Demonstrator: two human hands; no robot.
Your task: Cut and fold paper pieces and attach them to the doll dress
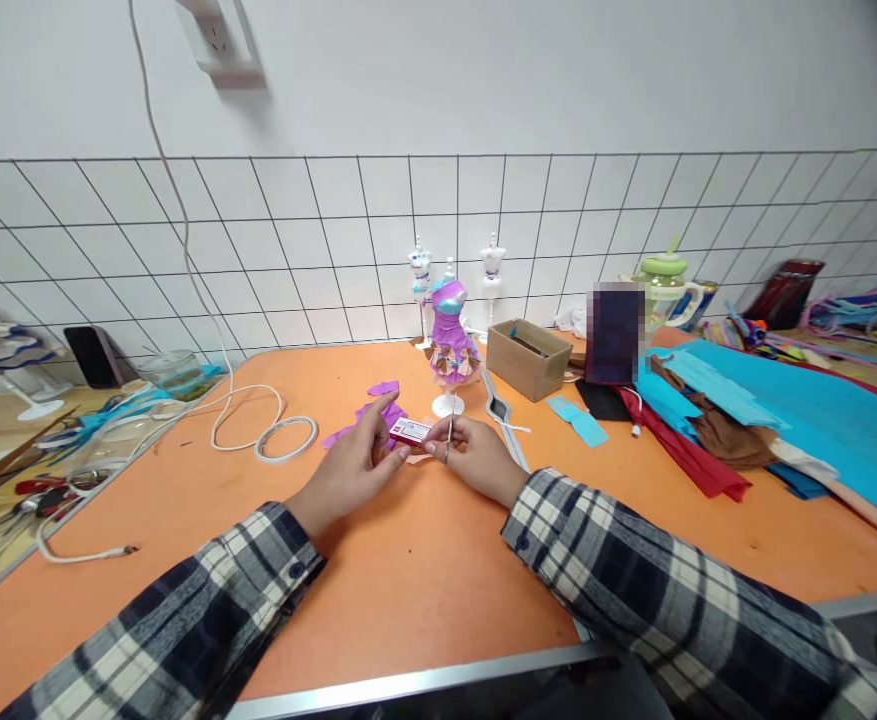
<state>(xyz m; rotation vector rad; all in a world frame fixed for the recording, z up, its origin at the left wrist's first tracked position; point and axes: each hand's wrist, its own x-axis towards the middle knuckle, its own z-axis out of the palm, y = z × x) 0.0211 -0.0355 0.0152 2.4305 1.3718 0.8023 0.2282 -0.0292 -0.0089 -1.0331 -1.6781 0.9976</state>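
Observation:
My left hand point(359, 458) is at the left of a small red-and-white box point(411, 431), its index finger and thumb apart with no grip showing. My right hand point(479, 457) is closed at the box's right end, a slim pointed metal tool point(450, 432) between its fingers. The tool's kind is too small to make out. Pieces of purple fabric point(384, 388) lie behind and beneath my left fingers. Just beyond the hands stands a miniature dress form point(449, 335) in a purple dress with a ruffled hem, on a white round base point(448, 405).
Two white dress forms point(492, 270) stand near the wall. Rightward are a cardboard box point(528, 360), a screen-like device point(615, 335), a green-lidded cup point(663, 285) and layered blue fabric point(813, 410). A tape roll point(286, 439) and white cable point(217, 440) lie left.

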